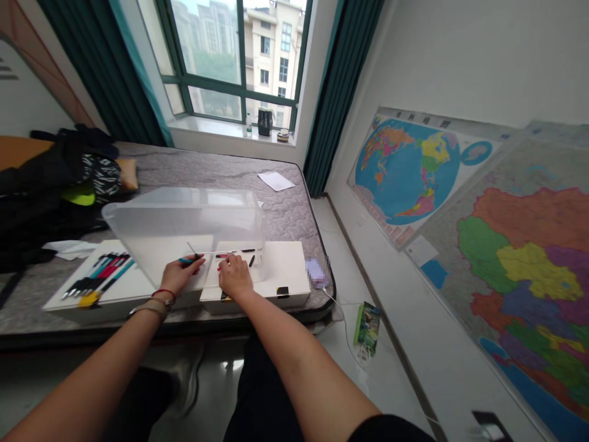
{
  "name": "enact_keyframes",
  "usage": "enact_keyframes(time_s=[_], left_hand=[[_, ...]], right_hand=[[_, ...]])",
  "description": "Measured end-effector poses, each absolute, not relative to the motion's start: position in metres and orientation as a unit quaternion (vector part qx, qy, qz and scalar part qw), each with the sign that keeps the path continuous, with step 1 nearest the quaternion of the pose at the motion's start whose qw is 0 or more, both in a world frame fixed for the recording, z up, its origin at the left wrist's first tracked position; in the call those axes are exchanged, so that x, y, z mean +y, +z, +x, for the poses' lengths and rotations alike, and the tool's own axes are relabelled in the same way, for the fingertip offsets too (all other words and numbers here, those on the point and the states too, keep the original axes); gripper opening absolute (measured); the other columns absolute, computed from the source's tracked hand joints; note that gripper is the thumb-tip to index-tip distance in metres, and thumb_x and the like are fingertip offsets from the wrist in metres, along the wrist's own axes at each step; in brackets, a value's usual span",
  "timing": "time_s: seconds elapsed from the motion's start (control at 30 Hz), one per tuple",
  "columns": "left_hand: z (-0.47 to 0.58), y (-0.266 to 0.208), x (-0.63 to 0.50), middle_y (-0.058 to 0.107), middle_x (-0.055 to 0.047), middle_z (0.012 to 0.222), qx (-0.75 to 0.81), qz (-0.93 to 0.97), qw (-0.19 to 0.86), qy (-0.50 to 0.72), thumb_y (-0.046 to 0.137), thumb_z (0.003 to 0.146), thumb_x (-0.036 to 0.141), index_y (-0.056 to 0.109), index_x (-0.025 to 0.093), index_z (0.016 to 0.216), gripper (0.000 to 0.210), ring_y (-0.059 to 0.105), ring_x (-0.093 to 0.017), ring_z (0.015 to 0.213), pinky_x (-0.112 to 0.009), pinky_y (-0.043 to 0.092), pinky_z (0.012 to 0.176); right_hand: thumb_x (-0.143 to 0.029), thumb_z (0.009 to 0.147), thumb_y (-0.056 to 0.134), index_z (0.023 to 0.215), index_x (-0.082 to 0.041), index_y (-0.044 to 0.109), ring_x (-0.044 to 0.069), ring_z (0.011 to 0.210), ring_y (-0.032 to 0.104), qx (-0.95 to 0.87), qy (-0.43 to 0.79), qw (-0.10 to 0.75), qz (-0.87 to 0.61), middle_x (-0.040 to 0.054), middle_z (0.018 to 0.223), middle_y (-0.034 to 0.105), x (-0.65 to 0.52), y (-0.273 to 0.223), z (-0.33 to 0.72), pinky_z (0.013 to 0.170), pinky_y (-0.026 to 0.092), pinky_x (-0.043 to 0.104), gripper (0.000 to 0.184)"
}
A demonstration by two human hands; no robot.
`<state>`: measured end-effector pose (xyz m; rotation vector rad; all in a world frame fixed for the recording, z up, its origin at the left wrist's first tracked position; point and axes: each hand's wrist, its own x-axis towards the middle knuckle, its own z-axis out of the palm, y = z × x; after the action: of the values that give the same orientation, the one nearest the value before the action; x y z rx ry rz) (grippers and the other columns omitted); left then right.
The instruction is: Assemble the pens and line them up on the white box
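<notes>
My left hand [181, 274] is closed on a teal-and-black pen [186, 261]; a thin dark piece sticks up beside it. To its right, my right hand [235, 275] rests low over the white box [294, 264], fingers bent together near a small red piece; what they grip is mostly hidden. Just beyond its fingertips lie a red-and-black pen part [224, 255], a black pen part [248, 250] and a short black piece [251, 261]. A clear plastic bin [184, 212] lies tipped over the boxes, around the area where both hands work.
On the left white box [115, 288], several black, teal and red pens [99, 274] lie in a row. Dark clothes [59, 178] are heaped at the mattress's left. A blurred phone-like object [317, 273] with a cable sits at the right edge. Paper [276, 180] lies farther back.
</notes>
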<state>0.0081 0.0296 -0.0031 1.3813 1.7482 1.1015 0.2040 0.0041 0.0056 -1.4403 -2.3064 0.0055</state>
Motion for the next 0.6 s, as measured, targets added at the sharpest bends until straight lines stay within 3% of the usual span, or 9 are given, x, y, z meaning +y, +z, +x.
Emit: enact_keyframes(time_s=[0.37,0.6], left_hand=[[0.007,-0.006,0.033,0.068,-0.002,0.066,0.633,0.522,0.352,0.451,0.078,0.062,0.056,0.075,0.014,0.105,0.06,0.057,-0.013,0.058,-0.025,0.048,0.062],[0.008,-0.003,0.029,0.065,-0.001,0.063,0.596,0.501,0.389,0.493,0.079,0.06,0.052,0.075,0.012,0.099,0.056,0.054,-0.011,0.056,-0.024,0.046,0.058]], right_hand=[[-0.025,0.094,0.052,0.111,-0.015,0.057,0.024,0.105,0.05,-0.812,0.024,0.256,-0.524,0.0124,0.112,0.059,0.008,-0.003,0.2,0.093,0.044,0.037,0.02],[-0.023,0.094,0.048,0.107,-0.016,0.06,0.022,0.098,0.058,-0.8,0.066,0.235,-0.549,0.0115,0.102,0.066,0.008,-0.003,0.196,0.088,0.045,0.032,0.019]])
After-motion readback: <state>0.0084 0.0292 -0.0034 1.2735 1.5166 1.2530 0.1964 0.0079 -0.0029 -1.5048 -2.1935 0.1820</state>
